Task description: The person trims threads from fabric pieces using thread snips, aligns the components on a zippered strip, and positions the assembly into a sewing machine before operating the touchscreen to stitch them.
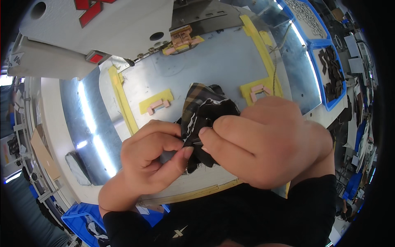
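Note:
Between my two hands is a small sewn fabric piece (203, 112), dark with a plaid patch and pale raw edges along its seam. My left hand (154, 154) pinches its lower left edge between thumb and forefinger. From the right, my right hand (263, 142) pinches the same piece near its middle, with the fingertips close to those of my left hand. The piece is bunched above the near part of a smooth metal work plate (193, 66). What lies under my right fingers is hidden.
A large pale sewing machine (103, 33) overhangs the far left. Yellow tape with pink blocks (158, 107) marks the plate, and a matching block set (259, 91) sits at right. Blue trays hold dark strips (332, 74) and metal chain (304, 16). A blue bin (82, 214) stands lower left.

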{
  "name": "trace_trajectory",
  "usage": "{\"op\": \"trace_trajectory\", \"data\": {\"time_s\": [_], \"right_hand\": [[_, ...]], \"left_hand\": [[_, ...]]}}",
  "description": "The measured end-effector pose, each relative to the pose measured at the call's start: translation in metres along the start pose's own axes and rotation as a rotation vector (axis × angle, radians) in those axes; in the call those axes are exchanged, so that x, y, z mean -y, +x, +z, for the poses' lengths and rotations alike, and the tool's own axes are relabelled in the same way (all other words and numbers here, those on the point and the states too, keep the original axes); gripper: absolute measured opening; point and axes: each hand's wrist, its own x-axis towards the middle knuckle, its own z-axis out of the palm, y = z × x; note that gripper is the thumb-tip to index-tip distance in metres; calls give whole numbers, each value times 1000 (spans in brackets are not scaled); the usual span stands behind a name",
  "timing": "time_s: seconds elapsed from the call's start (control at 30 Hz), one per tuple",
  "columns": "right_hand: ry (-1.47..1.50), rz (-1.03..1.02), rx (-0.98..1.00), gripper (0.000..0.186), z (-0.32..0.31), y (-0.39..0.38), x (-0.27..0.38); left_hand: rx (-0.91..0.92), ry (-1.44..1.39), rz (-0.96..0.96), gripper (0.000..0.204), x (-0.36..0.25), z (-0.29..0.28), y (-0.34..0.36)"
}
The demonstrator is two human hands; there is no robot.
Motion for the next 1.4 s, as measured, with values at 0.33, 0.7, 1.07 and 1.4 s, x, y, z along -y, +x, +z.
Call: {"op": "trace_trajectory", "data": {"time_s": [0.33,0.7,1.07,1.4], "right_hand": [[-2,-26,-54,19,7,1,1],[-156,-74,30,20,12,2,3],[337,314,-188,26,16,14,-21],[777,297,114,21,18,15,-44]], "left_hand": [[11,5,17,13,-2,0,1],[-3,78,69,14,-1,5,2],[-15,94,54,16,-1,1,4],[-24,192,-85,17,-4,2,4]]}}
